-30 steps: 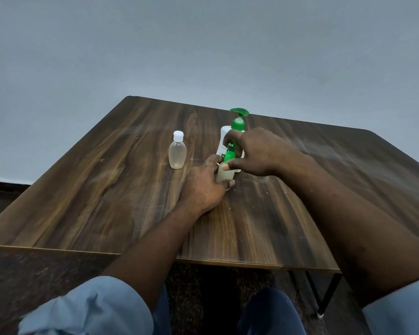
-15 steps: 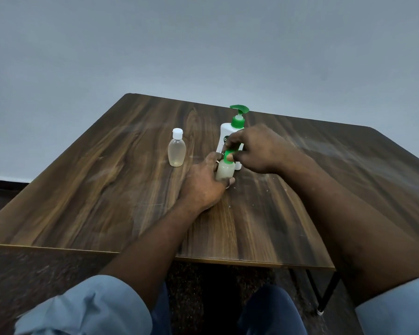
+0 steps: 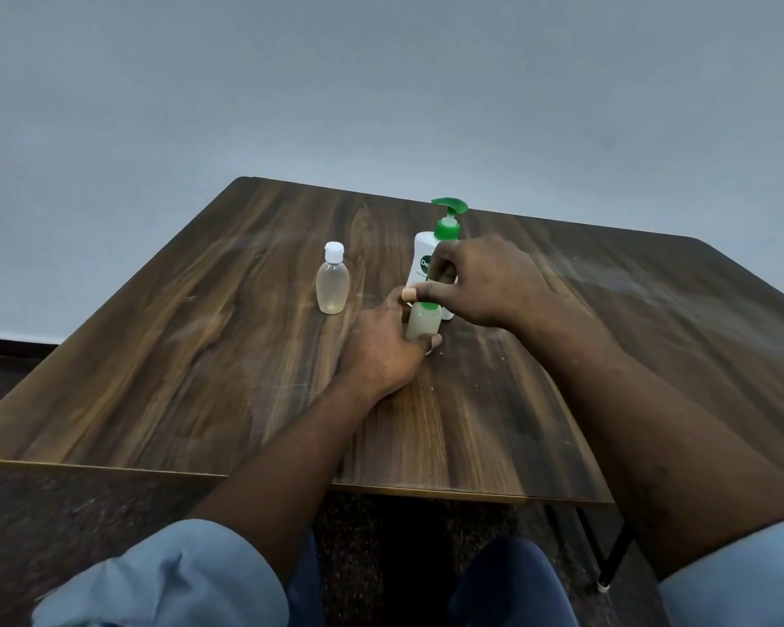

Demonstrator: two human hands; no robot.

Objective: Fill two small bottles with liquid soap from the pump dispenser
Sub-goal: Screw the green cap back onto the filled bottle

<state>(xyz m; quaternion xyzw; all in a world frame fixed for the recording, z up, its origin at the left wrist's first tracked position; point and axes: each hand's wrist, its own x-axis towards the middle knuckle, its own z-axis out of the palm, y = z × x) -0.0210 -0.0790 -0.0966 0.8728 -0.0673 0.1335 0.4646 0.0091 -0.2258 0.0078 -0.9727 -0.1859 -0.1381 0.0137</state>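
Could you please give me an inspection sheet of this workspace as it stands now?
Surface: wooden table, a few pale specks near the hands.
Job's things: pump dispenser upright; white-capped bottle upright, apart to its left, pale liquid inside; green-capped bottle upright in front of the dispenser, pale liquid inside.
Clutter: nothing seen.
Hands: left hand grips the green-capped bottle's body; right hand pinches its green cap.
Cables: nothing seen.
Surroundings: plain grey wall, dark floor, black table leg.
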